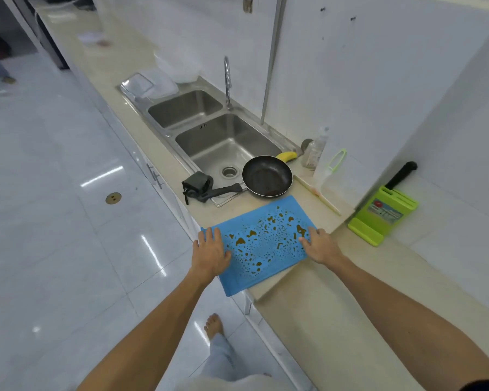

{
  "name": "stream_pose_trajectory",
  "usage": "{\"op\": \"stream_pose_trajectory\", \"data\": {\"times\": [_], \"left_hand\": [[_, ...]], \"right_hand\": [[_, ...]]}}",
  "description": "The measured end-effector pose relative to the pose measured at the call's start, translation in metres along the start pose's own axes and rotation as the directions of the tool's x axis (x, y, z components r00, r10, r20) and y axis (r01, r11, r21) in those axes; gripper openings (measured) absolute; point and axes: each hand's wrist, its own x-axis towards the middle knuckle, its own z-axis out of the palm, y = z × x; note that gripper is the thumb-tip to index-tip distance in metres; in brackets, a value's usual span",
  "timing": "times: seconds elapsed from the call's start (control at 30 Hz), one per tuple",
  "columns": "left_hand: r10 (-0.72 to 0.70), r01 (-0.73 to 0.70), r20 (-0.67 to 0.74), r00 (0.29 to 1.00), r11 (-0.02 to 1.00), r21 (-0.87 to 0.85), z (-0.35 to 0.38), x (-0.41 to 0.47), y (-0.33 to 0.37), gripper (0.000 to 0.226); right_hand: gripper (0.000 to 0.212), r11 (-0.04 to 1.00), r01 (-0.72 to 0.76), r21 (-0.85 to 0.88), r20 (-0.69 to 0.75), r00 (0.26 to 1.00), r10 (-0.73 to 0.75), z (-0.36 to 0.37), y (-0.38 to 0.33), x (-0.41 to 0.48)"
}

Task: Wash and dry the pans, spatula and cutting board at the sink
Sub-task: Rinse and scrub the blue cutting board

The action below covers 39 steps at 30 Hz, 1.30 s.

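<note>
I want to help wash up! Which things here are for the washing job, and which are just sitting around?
For the job:
blue cutting board, dirty, with the left hand and right hand on its ends
black pan
sink
tap

Just lying about:
green knife block
banana
clear bottle

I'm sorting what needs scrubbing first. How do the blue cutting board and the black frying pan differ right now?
The cutting board is flat, blue and rectangular; the frying pan is round, black and rimmed. The board lies on the counter, overhanging its front edge, while the pan sits at the sink's corner. The left hand and right hand touch the board; the pan is untouched. Brown spots cover the board; both look unwashed.
</note>
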Motion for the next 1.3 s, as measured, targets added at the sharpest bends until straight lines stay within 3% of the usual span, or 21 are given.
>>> {"op": "stream_pose_trajectory", "data": {"times": [0.1, 0.23, 0.4, 0.5, 0.6, 0.73, 1.0, 1.3], "left_hand": [[-0.028, 0.031, 0.034, 0.999, 0.997, -0.071, 0.011, 0.021, -0.019, 0.061], [-0.080, 0.108, 0.137, 0.987, 0.972, -0.209, 0.027, 0.040, -0.035, 0.077], [-0.148, 0.176, 0.094, 0.984, 0.833, -0.524, 0.043, 0.041, -0.032, 0.080], [-0.281, 0.312, 0.151, 0.948, 0.717, -0.623, 0.049, 0.041, -0.025, 0.065], [-0.354, 0.399, 0.219, 0.909, 0.585, -0.706, 0.058, 0.040, -0.018, 0.036], [-0.402, 0.425, 0.224, 0.888, 0.529, -0.735, 0.057, 0.037, -0.008, 0.024], [-0.453, 0.420, 0.180, 0.873, 0.511, -0.750, 0.053, 0.030, -0.006, 0.019], [-0.348, 0.252, 0.015, 0.938, 0.649, -0.718, -0.005, 0.030, -0.029, 0.021]], "right_hand": [[0.059, 0.987, -0.140, 0.073, 0.003, 0.990, 0.140, 0.009, 0.003, 0.018], [0.056, 0.932, -0.317, 0.174, -0.018, 0.946, 0.325, 0.025, 0.017, 0.034], [0.050, 0.898, -0.352, 0.265, -0.100, 0.916, 0.388, 0.041, 0.035, 0.049], [0.043, 0.885, -0.341, 0.318, -0.137, 0.907, 0.399, 0.043, 0.041, 0.061], [0.036, 0.873, -0.333, 0.355, -0.154, 0.901, 0.406, 0.037, 0.043, 0.074], [0.033, 0.832, -0.361, 0.422, -0.112, 0.890, 0.442, 0.030, 0.041, 0.087], [0.030, 0.794, -0.364, 0.487, -0.055, 0.894, 0.444, 0.029, 0.041, 0.086], [0.035, 0.779, -0.287, 0.557, -0.006, 0.937, 0.350, -0.005, 0.026, 0.040]]}}
